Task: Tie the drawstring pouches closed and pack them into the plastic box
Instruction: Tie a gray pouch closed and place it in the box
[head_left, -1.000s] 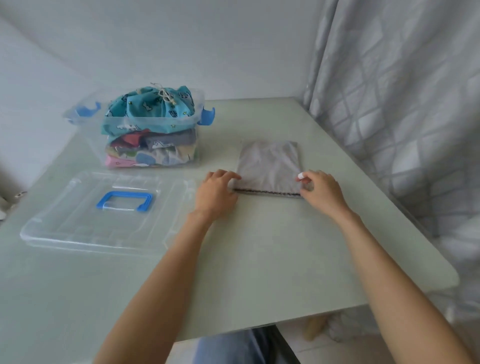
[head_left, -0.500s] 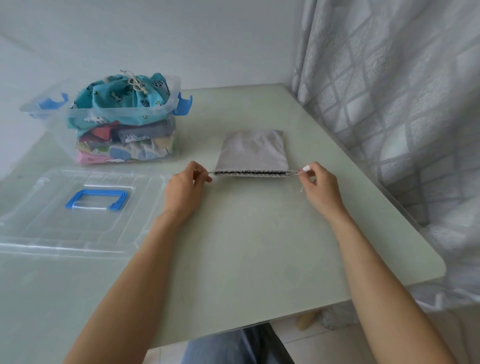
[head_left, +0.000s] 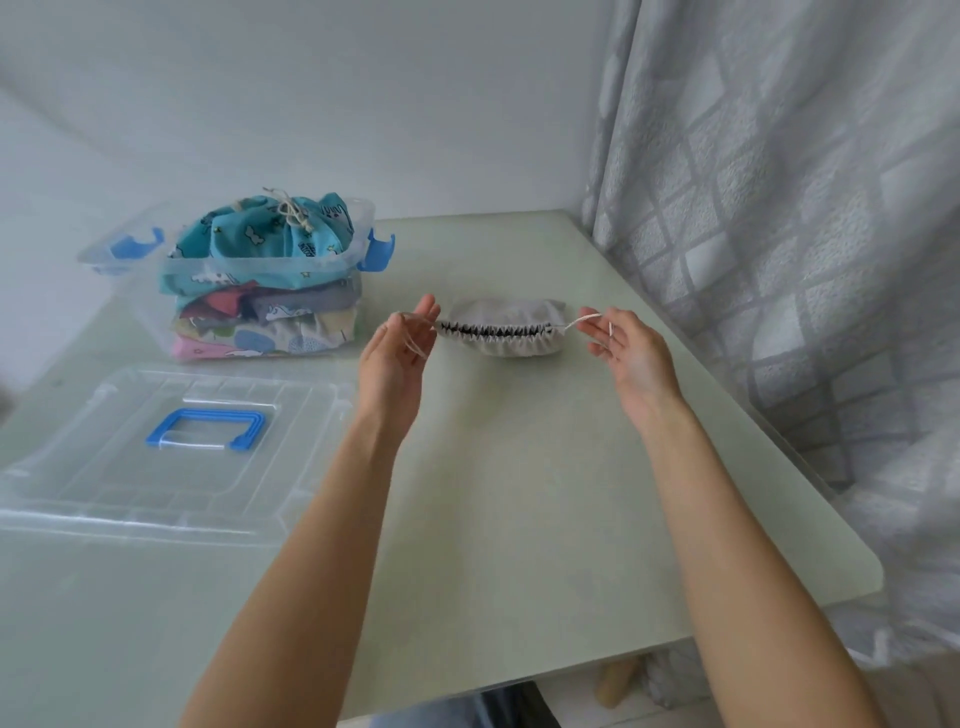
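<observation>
I see my left hand (head_left: 395, 358) raised palm-up, its fingers (head_left: 427, 312) pinching one end of the white drawstring (head_left: 415, 338), with a loop trailing over the palm. My right hand (head_left: 631, 353) mirrors it, thumb and fingers clamped on the other cord end. Between my two sets of fingers hangs the grey pouch (head_left: 501, 327), lifted off the worktop (head_left: 519, 493), its mouth gathered into tight pleats showing a dark zigzag line. Beyond my left fingers stands the clear plastic box (head_left: 260, 270) with blue latches, stacked with folded pouches; a teal pouch (head_left: 260, 234) with a knotted cord sits on top. Nearer, left of that wrist, lies the clear lid (head_left: 156, 457) with its blue handle. A grey curtain (head_left: 779, 208) hangs past my right fingers.
</observation>
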